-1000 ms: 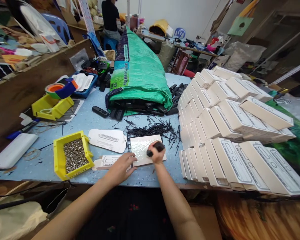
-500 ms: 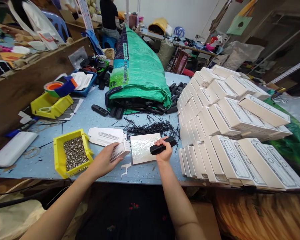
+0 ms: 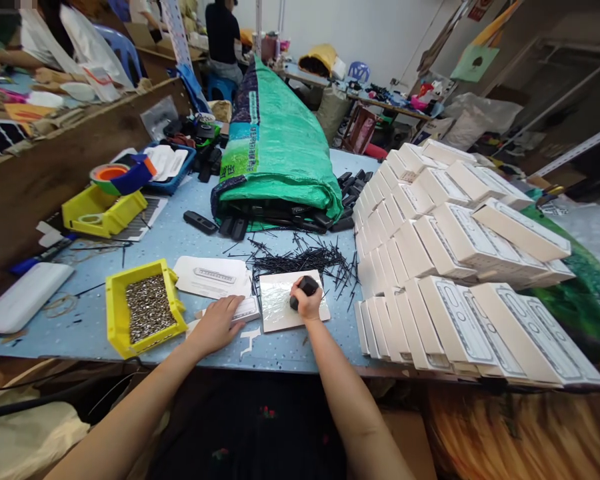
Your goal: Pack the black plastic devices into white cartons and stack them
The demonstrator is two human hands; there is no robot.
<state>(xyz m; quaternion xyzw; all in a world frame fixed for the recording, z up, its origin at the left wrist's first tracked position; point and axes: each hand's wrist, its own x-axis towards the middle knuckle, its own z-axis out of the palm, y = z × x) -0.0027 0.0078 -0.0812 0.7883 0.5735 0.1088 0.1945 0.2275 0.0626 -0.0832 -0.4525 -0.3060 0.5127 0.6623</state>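
My left hand [image 3: 219, 325] rests over a small white printed box [image 3: 249, 309] lying on the table, thumb along its near side and fingers across its top. Part of the box is covered by the hand. In my right hand [image 3: 309, 305] is a black oblong plastic object [image 3: 307, 287], gripped with the fingers wrapped round it and one end toward me. It is over a pale, shiny film-covered board [image 3: 277, 303]; whether they touch I cannot tell. Behind the left hand lies a flat white printed sheet [image 3: 211, 275]. A white paper scrap [image 3: 251, 339] lies between the hands.
A yellow bin [image 3: 116, 313] of small metal pieces stands at left. Black thin strips [image 3: 305, 257] lie behind the board, before a green sack [image 3: 290, 147] of black plastic objects. Stacked white boxes [image 3: 460, 320] rise at right. A co-worker [image 3: 223, 37] sits at the back.
My left hand has lowered the white box flat onto the table. My right hand has moved left over the board, turning the black object from sideways to nearly end-on.
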